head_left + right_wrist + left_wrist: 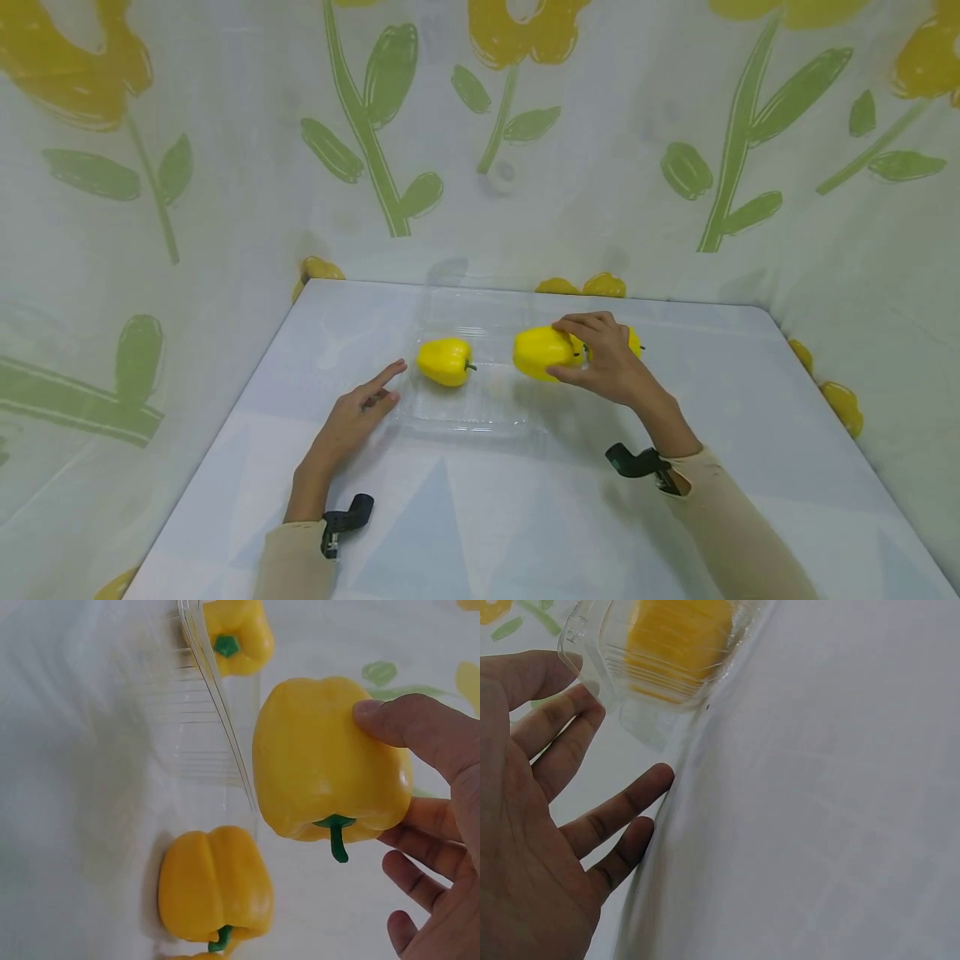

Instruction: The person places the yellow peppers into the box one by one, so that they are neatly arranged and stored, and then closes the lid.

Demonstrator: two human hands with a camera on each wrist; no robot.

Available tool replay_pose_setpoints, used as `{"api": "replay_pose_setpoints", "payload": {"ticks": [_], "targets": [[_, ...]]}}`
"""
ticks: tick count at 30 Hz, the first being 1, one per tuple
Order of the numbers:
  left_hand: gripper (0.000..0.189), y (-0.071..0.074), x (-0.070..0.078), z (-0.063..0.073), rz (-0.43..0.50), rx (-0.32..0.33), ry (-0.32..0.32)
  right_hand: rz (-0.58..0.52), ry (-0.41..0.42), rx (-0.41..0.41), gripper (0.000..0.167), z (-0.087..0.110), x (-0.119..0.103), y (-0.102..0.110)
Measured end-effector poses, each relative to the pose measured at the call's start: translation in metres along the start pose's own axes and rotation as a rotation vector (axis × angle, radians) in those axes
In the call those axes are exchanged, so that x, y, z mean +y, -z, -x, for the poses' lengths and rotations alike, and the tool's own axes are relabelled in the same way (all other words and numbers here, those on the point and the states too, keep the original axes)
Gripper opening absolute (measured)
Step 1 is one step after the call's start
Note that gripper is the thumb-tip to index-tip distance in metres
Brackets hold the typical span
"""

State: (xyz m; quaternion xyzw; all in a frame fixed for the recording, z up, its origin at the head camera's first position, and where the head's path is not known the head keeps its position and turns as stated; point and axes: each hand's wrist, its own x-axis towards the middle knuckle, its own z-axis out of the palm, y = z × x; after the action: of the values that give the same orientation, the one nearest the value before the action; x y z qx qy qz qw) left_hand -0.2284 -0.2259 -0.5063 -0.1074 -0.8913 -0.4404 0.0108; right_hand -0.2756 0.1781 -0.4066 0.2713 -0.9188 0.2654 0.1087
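My right hand [611, 362] grips a yellow bell pepper [538, 353] with a green stem, thumb on one side and fingers on the other. It hangs raised by the right side of a clear plastic clamshell box [472, 408], whose lid is folded back. Inside the box, at its left, lies another yellow bell pepper [442, 361]. My left hand [352, 421] is spread at the box's left wall, fingertips right at the rim; in the left wrist view the thumb [544, 675] overlaps the box corner.
Beyond my right hand, a further yellow bell pepper [634, 342] rests on the table, partly hidden. The right wrist view shows this table pepper [216, 885] with a sliver of another pepper [196, 957] beside it. Flower-printed curtains [585, 192] surround the white table [487, 517].
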Motion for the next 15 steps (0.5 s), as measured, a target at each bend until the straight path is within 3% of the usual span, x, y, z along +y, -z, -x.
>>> {"api": "replay_pose_setpoints", "payload": {"ticks": [15], "targets": [[0.051,-0.001,-0.001,0.000,0.021,-0.001,-0.005,-0.043,-0.022,-0.023,0.062,-0.010,-0.004,-0.012]]}}
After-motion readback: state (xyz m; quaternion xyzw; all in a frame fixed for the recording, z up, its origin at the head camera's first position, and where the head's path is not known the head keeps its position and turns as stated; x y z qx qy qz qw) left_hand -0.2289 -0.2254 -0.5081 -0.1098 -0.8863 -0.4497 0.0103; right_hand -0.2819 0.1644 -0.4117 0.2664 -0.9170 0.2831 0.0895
